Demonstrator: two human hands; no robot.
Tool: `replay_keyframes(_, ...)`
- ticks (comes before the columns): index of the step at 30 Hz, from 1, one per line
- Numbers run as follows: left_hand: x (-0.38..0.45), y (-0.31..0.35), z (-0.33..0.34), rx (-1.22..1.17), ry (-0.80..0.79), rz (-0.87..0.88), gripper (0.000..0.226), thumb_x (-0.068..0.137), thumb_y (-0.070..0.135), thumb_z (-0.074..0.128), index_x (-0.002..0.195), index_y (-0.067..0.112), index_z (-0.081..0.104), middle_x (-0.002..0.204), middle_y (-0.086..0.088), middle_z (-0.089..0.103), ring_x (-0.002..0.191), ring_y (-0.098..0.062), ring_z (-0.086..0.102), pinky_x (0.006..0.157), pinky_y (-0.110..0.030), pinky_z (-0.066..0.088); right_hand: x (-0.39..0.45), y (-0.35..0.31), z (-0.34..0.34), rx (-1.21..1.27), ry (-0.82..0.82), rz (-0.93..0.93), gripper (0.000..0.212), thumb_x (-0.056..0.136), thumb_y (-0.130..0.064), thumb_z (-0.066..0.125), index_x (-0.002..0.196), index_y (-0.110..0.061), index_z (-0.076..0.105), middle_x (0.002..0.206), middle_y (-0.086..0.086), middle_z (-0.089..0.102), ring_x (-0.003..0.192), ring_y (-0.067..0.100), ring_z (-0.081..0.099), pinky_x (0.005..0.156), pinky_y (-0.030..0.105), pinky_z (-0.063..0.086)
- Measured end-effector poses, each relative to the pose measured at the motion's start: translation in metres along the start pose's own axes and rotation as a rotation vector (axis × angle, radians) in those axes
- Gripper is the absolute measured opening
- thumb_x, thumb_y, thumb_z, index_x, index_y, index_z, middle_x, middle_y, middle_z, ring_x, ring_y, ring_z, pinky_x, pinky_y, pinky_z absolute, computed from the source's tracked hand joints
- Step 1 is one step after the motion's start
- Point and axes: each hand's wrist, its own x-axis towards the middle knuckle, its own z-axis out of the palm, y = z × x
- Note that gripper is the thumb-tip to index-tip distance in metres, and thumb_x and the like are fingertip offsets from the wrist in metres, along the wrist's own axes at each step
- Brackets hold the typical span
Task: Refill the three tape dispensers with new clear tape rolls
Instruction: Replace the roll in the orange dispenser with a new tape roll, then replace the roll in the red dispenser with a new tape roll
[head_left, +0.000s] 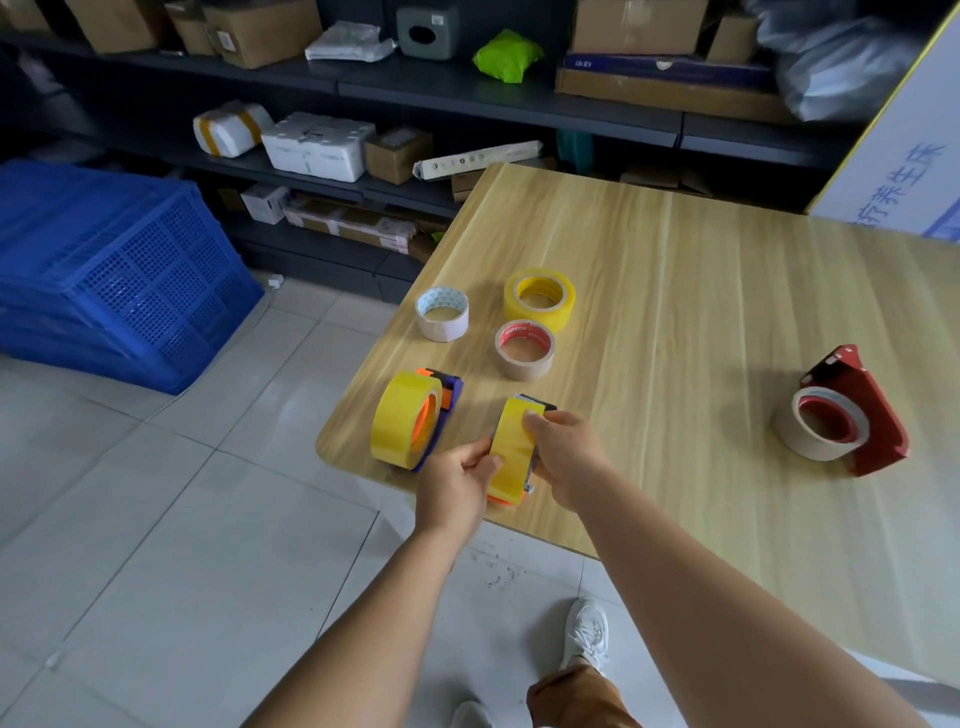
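A: What are the two hands doing?

B: Both are closed on the same thing. The left hand (457, 486) pinches the near side of a yellow-tinted clear tape roll (511, 451) standing on edge, and the right hand (563, 457) wraps its far side, thumb on the top of the roll. A dark dispenser with an orange part (537, 406) shows behind and below that roll; how the roll sits on it is hidden.

A: And where is that?

B: At the near-left corner of the light wooden table (701, 291), just inside its front edge.

A: The other dispensers?

B: Just left of the hands, a blue and orange tape dispenser (447, 402) lies near the corner, carrying a full yellow roll (405, 427). Well apart to the right, a red metal dispenser (862, 410) holds a thin white roll with a red core (821, 428).

A: Anything loose?

B: Three items beyond the hands: a flat yellow clear tape roll (540, 299), a brown cardboard core with red lining (524, 349) and a white patterned core (442, 313), close together but not touching.

A: Room to move?

B: The table's middle and far part are bare. Pale tiled floor (156, 519) lies past the left edge, with stacked blue plastic crates (114, 270) and dark shelving with parcels (363, 88) further off.
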Motion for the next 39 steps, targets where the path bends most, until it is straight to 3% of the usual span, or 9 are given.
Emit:
replay_keyframes(4,-0.001,0.011,-0.005,0.092,-0.01,0.016,0.033,0.09,0.014,0.062,0.123,0.008,0.064,0.115,-0.006,0.07,0.09,-0.01,0.059,0.079,-0.02,0.041,-0.008,-0.004,0.0,-0.054,0.019,-0.033,0.022,0.085,-0.032,0.061,0.099,-0.016,0.057,0.087,0.007,0.064,0.083,0.025,0.065,0.085,0.044,0.056)
replay_keyframes(6,-0.002,0.015,-0.007,0.214,-0.027,0.064,0.032,0.092,0.016,0.06,0.123,0.009,0.064,0.116,-0.006,0.07,0.093,-0.013,0.06,0.079,-0.021,0.042,-0.013,-0.007,-0.001,-0.129,0.043,-0.067,0.024,0.089,-0.033,0.057,0.097,-0.011,0.061,0.079,0.006,0.058,0.075,0.024,0.058,0.072,0.036,0.052)
replay_keyframes(10,-0.002,0.023,-0.006,0.525,-0.069,0.161,0.051,0.093,0.023,0.057,0.142,0.015,0.043,0.138,-0.005,0.055,0.126,-0.022,0.052,0.103,-0.035,0.043,-0.024,-0.009,-0.008,-0.33,0.063,-0.157,0.028,0.095,-0.036,0.047,0.103,-0.012,0.059,0.079,0.004,0.054,0.071,0.023,0.052,0.057,0.026,0.039)
replay_keyframes(14,-0.004,0.037,0.0,0.804,-0.145,0.308,0.063,0.095,0.023,0.052,0.151,0.019,0.023,0.156,0.002,0.027,0.141,-0.021,0.03,0.111,-0.035,0.034,-0.039,-0.01,-0.027,-0.507,0.056,-0.275,0.043,0.098,-0.033,0.041,0.134,-0.009,0.044,0.121,0.011,0.057,0.108,0.029,0.055,0.081,0.029,0.039)
replay_keyframes(18,-0.005,0.055,0.017,1.047,-0.193,0.445,0.07,0.097,0.023,0.048,0.153,0.015,0.008,0.162,0.0,0.003,0.149,-0.019,0.002,0.12,-0.036,0.014,-0.039,-0.009,-0.058,-0.809,0.081,-0.445,0.061,0.099,-0.04,0.038,0.15,-0.014,0.019,0.155,0.005,0.03,0.137,0.026,0.037,0.105,0.036,0.034)
replay_keyframes(22,-0.005,0.074,0.049,1.107,-0.233,0.528,0.065,0.1,0.023,0.041,0.153,0.014,0.005,0.162,0.0,-0.004,0.149,-0.018,-0.008,0.121,-0.038,0.003,-0.027,-0.006,-0.094,-1.006,0.139,-0.533,0.065,0.098,-0.042,0.041,0.152,-0.016,0.015,0.159,0.002,0.02,0.146,0.021,0.019,0.118,0.037,0.02)
replay_keyframes(30,0.007,0.094,0.158,1.123,-0.383,0.583,0.067,0.099,0.02,0.043,0.153,0.015,0.004,0.162,0.001,-0.003,0.149,-0.016,-0.008,0.121,-0.038,0.001,0.008,-0.014,-0.193,-1.099,0.233,-0.482,0.068,0.097,-0.041,0.044,0.152,-0.017,0.013,0.161,0.0,0.015,0.149,0.019,0.009,0.12,0.036,0.01)
replay_keyframes(39,0.015,0.126,0.279,1.191,-0.528,0.598,0.065,0.097,0.013,0.042,0.153,0.015,0.009,0.162,0.001,0.001,0.149,-0.016,-0.004,0.119,-0.037,0.003,0.06,-0.035,-0.31,-1.184,0.295,-0.478,0.057,0.096,-0.038,0.042,0.147,-0.017,0.026,0.157,-0.002,0.023,0.148,0.019,0.01,0.119,0.037,0.013)
